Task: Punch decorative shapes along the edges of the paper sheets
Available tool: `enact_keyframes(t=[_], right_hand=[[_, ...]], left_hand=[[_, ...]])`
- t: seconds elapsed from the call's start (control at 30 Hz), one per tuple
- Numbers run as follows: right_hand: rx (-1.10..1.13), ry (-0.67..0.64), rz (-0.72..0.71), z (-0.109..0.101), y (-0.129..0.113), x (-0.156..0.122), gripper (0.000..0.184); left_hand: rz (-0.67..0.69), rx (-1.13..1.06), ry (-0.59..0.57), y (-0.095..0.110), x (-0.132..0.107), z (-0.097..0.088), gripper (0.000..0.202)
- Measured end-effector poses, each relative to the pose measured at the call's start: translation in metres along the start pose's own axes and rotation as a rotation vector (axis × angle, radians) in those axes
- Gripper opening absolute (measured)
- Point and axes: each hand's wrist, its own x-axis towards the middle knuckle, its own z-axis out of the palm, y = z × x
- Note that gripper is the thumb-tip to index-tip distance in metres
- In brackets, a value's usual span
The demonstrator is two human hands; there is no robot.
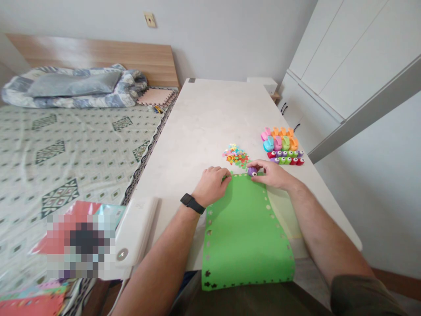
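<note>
A green sheet [243,228] with small shapes punched along its edges lies on the table and hangs over the front edge. My left hand [215,182] pinches the sheet's far left corner between thumb and fingers. At the far right corner, my right hand [269,173] grips a small purple craft punch [252,171], which sits at the sheet's far edge. Just beyond the sheet is a pile of colourful punched-out paper pieces [235,154]. A pale yellow sheet [284,215] lies partly under the green one, to its right.
Rows of coloured craft punches [285,147] stand at the table's right side. A white machine [136,232] with a cord sits at the left front edge of the white table [210,114]. Left is a bed [82,145] with coloured sheets [82,215]; cabinets [345,57] are at right.
</note>
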Motion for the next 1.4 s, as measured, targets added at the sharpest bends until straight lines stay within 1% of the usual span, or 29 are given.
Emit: enact_keyframes(t=[0.3,0.5,0.67,0.83,1.0,1.23,1.4], right_hand=[[0.037,-0.079,0.028,0.003,0.002,-0.002,0.051],[0.045,-0.100,0.023,0.003,0.000,-0.005,0.049],[0.016,-0.075,0.049,0.004,-0.001,-0.005,0.050],[-0.018,-0.099,0.042,0.003,-0.002,-0.006,0.042],[-0.035,-0.098,0.037,0.004,-0.007,-0.007,0.044],[-0.082,-0.070,0.084,0.007,-0.011,-0.006,0.046],[-0.107,-0.061,0.080,0.007,-0.011,-0.006,0.042]], left_hand=[[-0.002,-0.001,0.005,0.001,0.000,-0.001,0.015],[-0.003,-0.009,0.010,0.002,0.000,-0.001,0.015],[0.003,-0.008,0.015,0.002,0.000,-0.002,0.015],[0.006,-0.014,0.020,0.002,0.000,-0.002,0.014],[0.007,-0.017,0.019,0.003,0.001,-0.002,0.014],[0.006,-0.017,0.011,0.002,0.001,-0.002,0.015],[0.001,-0.022,0.005,0.004,0.001,-0.004,0.015]])
